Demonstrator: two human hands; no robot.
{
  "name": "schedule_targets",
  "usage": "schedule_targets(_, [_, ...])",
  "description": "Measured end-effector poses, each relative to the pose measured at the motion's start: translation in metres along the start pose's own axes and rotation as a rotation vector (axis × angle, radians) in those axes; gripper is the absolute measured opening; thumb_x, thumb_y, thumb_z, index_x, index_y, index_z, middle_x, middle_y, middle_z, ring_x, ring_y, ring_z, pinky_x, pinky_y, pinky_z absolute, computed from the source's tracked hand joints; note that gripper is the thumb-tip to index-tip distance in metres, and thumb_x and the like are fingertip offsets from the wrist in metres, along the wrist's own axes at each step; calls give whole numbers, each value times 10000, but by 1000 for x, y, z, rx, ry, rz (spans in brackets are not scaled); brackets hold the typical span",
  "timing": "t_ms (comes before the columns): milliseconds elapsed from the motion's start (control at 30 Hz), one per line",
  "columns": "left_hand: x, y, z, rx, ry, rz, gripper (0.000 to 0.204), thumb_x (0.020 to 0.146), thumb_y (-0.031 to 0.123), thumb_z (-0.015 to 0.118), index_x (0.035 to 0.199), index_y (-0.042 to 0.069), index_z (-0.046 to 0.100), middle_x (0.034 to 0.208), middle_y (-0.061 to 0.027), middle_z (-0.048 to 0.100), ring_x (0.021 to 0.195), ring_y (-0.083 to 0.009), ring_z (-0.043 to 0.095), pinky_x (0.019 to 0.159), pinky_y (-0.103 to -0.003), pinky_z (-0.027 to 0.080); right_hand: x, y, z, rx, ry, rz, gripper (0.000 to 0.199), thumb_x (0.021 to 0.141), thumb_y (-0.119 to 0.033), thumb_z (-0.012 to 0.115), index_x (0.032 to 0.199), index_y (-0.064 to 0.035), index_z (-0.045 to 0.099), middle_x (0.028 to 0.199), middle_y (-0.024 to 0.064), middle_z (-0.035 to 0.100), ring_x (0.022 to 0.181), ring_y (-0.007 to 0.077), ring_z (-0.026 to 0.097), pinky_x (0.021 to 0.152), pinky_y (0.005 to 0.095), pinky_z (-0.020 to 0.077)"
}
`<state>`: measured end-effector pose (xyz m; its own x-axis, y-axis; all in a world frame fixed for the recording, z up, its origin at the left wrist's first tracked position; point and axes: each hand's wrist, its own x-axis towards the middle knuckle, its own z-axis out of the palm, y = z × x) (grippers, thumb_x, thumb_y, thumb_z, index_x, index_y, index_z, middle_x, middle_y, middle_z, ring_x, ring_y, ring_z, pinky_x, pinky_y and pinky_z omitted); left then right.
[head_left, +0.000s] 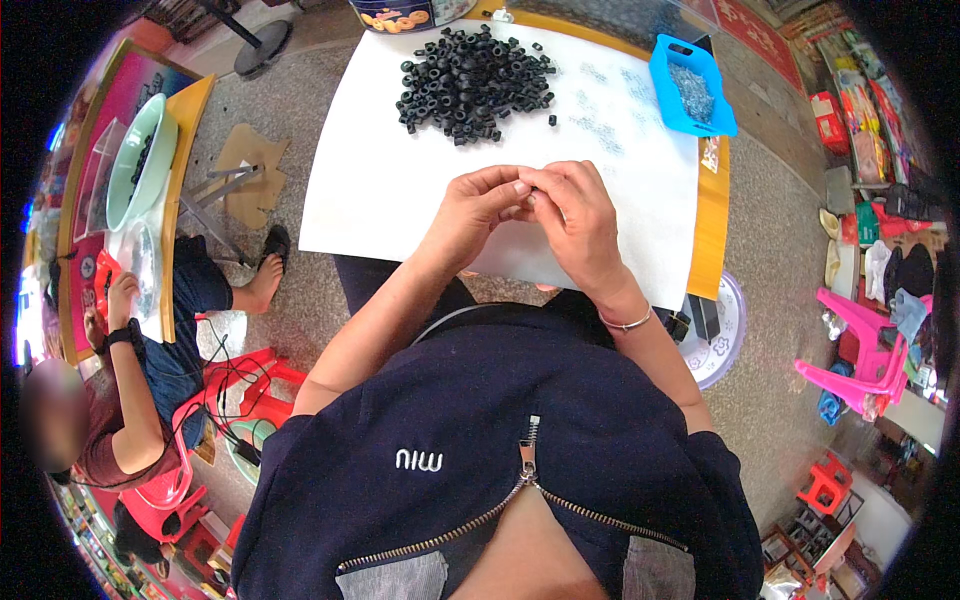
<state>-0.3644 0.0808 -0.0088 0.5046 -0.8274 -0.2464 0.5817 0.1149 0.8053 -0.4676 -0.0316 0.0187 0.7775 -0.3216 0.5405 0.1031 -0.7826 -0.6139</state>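
Above the near part of a white sheet (380, 200), my left hand (478, 208) and my right hand (578, 220) meet fingertip to fingertip. Both are closed in a pinch; whatever lies between the fingers is too small or hidden to make out. Just beyond them is a heap of small black hollow plastic pieces (465, 85), like short tubes or knobs, with one loose black piece (553, 120) at its right. A blue plastic basket (672, 60) at the far right corner holds many tiny silvery metal pieces (692, 95).
A round tin (400, 15) stands at the table's far edge, behind the heap. At left, another person (130, 420) sits at a table with a pale green basin (165, 130). A pink stool (850, 350) is on the right, and a purple-patterned basin (735, 340) sits below the table's right edge.
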Motion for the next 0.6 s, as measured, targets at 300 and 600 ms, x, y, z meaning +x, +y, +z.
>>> schedule_targets(300, [-1,1,-7,-86,-65,-35,228,905,48,537,1112,-40,577,922,-92,635,795,-158,635,742,-273,550,2,-5,-8,339,34,273,181,785,45,602,938,-32,661,874,73,620,767,167,602,678,258,491])
schedule_targets(600, [-8,9,0,-182,-56,-100,229,918,60,528,1125,-29,572,944,-101,637,767,-146,631,721,-262,552,0,-7,-20,430,-55,388,159,835,21,603,982,1,663,952,64,614,865,115,589,762,233,480])
